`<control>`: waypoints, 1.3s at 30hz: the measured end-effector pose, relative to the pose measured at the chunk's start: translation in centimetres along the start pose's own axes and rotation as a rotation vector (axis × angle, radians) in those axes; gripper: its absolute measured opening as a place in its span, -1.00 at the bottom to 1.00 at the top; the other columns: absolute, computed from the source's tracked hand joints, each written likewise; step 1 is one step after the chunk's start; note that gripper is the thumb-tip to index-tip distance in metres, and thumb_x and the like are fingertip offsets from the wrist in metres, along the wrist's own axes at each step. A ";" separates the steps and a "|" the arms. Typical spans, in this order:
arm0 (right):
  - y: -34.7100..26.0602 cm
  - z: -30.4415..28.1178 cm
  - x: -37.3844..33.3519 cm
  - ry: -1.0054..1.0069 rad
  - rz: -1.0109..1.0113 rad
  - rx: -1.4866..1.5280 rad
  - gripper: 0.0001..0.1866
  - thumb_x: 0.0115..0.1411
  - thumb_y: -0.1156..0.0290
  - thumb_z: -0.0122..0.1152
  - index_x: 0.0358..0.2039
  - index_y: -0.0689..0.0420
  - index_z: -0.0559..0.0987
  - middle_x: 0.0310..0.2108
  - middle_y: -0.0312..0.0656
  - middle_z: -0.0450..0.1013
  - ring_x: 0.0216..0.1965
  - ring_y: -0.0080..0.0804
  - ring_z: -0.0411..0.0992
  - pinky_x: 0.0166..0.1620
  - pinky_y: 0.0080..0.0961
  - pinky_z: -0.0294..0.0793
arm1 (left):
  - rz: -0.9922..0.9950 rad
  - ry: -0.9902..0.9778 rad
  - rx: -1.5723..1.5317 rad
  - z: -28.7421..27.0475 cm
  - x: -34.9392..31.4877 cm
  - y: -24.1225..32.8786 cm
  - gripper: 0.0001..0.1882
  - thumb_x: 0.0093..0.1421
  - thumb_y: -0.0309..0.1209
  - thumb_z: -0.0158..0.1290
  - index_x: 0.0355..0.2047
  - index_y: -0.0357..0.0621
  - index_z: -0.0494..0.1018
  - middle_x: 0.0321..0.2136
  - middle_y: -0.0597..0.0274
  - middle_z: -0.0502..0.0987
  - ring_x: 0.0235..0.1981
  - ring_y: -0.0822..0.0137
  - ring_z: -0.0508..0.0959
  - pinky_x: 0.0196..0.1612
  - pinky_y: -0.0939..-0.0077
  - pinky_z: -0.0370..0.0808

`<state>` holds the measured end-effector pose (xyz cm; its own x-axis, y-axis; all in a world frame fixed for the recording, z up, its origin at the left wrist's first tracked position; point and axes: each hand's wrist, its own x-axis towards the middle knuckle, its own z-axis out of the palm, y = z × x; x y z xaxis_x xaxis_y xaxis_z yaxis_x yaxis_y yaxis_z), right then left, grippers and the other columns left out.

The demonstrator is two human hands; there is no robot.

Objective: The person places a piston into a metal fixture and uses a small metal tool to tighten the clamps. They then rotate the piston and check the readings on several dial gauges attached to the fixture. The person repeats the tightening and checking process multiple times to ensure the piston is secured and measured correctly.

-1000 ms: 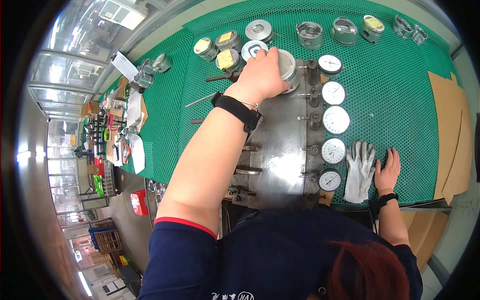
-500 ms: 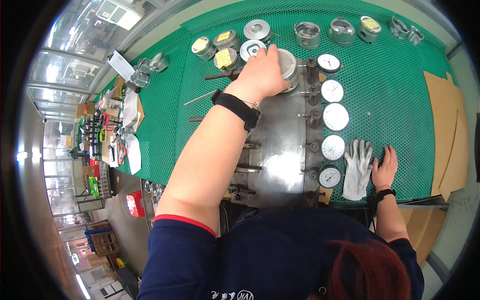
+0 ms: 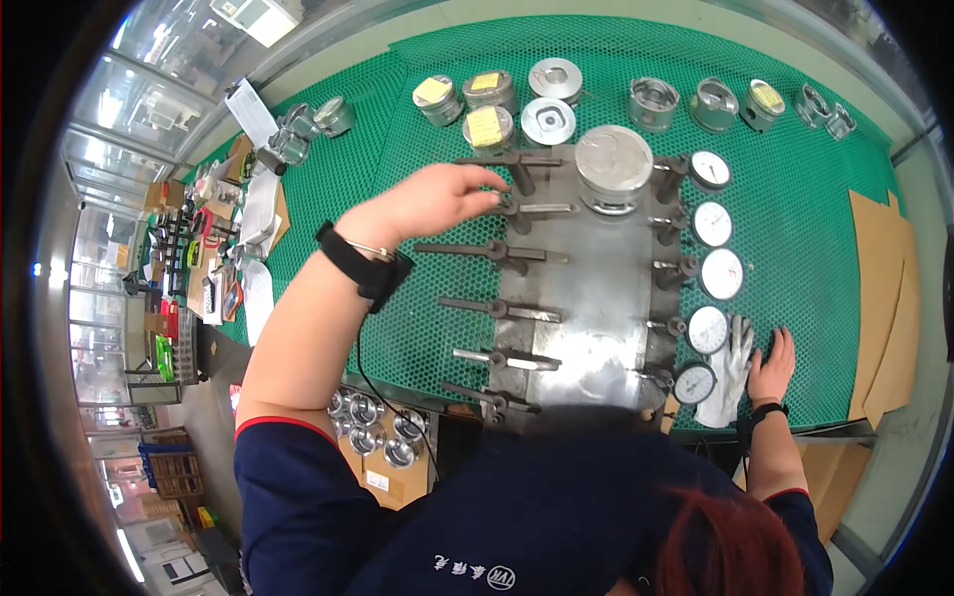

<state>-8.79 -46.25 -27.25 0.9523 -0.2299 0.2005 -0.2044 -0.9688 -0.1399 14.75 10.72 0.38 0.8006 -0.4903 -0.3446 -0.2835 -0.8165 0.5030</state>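
Note:
A metal piston (image 3: 613, 164) stands upright at the far end of the flat steel plate (image 3: 586, 298) of a gauge fixture. My left hand (image 3: 447, 199) is left of the piston and apart from it, holding nothing. Its fingers are spread beside the rods and posts (image 3: 524, 215) along the plate's left edge; whether a fingertip touches one I cannot tell. Several round dial gauges (image 3: 721, 273) line the right side. My right hand (image 3: 773, 368) lies flat on the green mat (image 3: 795, 219), fingers stretched, beside a light grey glove (image 3: 733, 382).
More pistons, some with yellow notes, stand behind the fixture, including a note-topped piston (image 3: 487, 129) and an open one (image 3: 653, 104). Brown cardboard sheets (image 3: 874, 308) lie at the right edge. Below the table on the left, a box (image 3: 383, 472) holds shiny metal rings or cups.
My left hand has let go of the piston and moved left to the rods. The view has shifted, showing more of the fixture. My right hand stays on the mat.

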 end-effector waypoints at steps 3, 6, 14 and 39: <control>0.2 0.5 -0.1 0.028 -0.023 -0.007 -0.38 0.19 0.34 0.17 0.26 0.21 0.31 0.33 0.05 0.21 0.35 0.08 0.15 0.37 -0.04 0.10 | 0.128 0.070 -0.059 1.0 1.0 -1.1 -0.69 0.39 -0.24 0.01 -0.02 -0.17 0.57 -0.16 0.12 0.65 -0.12 0.22 0.63 -0.01 0.38 0.53; 0.1 0.5 -0.1 0.013 -0.024 0.004 -0.36 0.18 0.37 0.17 0.27 0.22 0.29 0.34 0.06 0.20 0.34 0.11 0.15 0.36 -0.04 0.10 | 0.016 0.071 -0.055 0.6 1.2 -0.2 -0.71 0.36 -0.25 0.05 -0.10 -0.18 0.59 -0.23 0.10 0.66 -0.19 0.19 0.64 -0.09 0.36 0.54; 0.4 0.3 -0.3 0.011 -0.058 -0.019 -0.37 0.19 0.41 0.13 0.28 0.24 0.27 0.34 0.09 0.20 0.33 0.14 0.16 0.35 -0.05 0.13 | 0.043 0.406 -0.028 -0.9 -0.3 0.8 -0.69 0.38 -0.25 0.01 -0.15 -0.25 0.60 -0.29 -0.05 0.64 -0.25 0.04 0.64 -0.14 0.30 0.55; 0.1 0.2 0.1 0.007 -0.056 0.007 -0.36 0.18 0.37 0.13 0.28 0.23 0.28 0.33 0.10 0.20 0.32 0.15 0.16 0.34 -0.02 0.13 | 0.078 -0.064 0.223 -6.0 6.5 -1.0 -0.58 0.41 -0.08 -0.04 -0.19 -0.16 0.63 -0.35 0.05 0.66 -0.26 0.05 0.63 -0.11 0.22 0.52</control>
<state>-8.68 -46.35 -27.49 0.9606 -0.1757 0.2155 -0.1489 -0.9796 -0.1351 23.43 10.13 2.42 0.7385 -0.5672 -0.3647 -0.4585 -0.8189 0.3452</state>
